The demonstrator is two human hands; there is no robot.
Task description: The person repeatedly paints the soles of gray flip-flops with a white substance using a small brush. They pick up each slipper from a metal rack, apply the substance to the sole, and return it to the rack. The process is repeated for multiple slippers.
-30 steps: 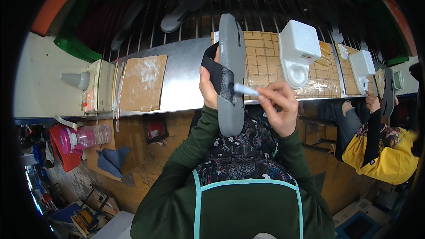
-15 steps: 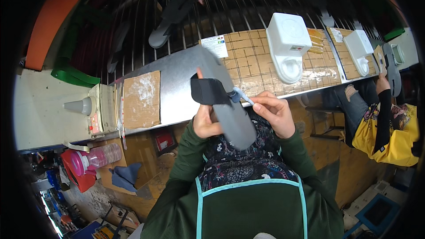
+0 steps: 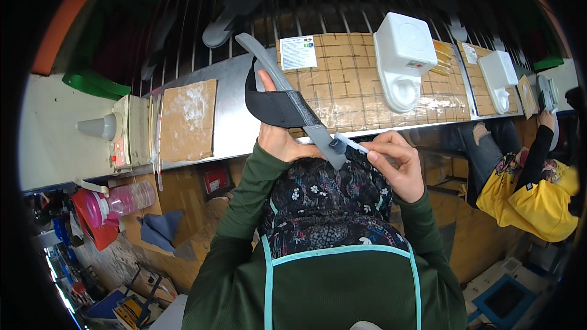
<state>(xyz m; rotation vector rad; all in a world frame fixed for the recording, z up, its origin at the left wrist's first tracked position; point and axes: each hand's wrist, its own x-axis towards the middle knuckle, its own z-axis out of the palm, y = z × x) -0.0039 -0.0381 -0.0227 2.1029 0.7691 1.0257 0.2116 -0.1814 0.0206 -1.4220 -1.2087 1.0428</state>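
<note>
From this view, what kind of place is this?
Probably a footwear workshop or factory line. The left hand holds a grey sandal with a black strap, more sandals lie on a barred rack, and another person sits along the same long bench.

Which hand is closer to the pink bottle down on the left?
Left. The left hand, holding the grey sandal, is nearer the pink bottle. The right hand is farther, beyond the sandal's other end.
</note>
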